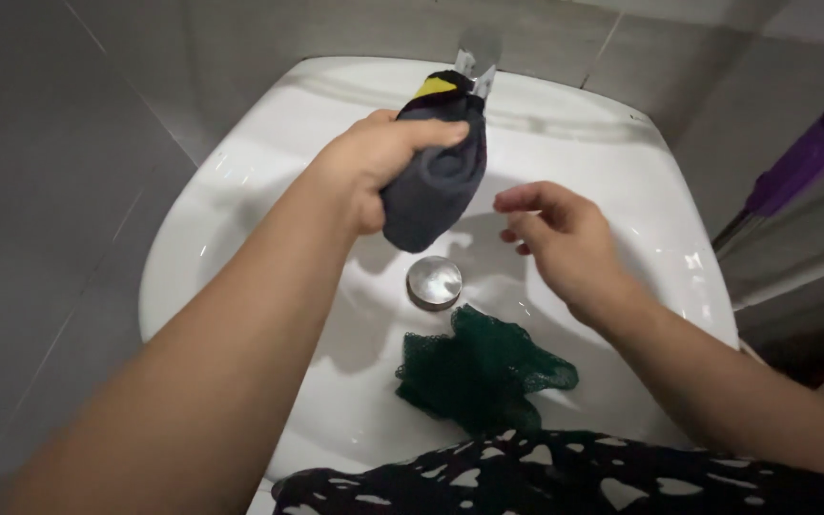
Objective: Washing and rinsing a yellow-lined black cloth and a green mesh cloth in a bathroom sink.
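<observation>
My left hand (374, 162) grips a dark grey sock (436, 181) with a black and yellow end, holding it up over the white basin (240, 181) just below the tap (474, 72). Beside it my right hand (560, 234) hovers over the bowl with its fingers loosely curled and nothing in them; it is close to the sock but not touching it. A dark green mesh cloth (479, 367) lies crumpled in the bowl, just in front of the round metal drain plug (434, 282).
Grey tiled walls surround the basin. A purple-handled pole (803, 162) leans at the right with pale pipes below it. Black fabric with white spots (565, 477) crosses the bottom edge of the view.
</observation>
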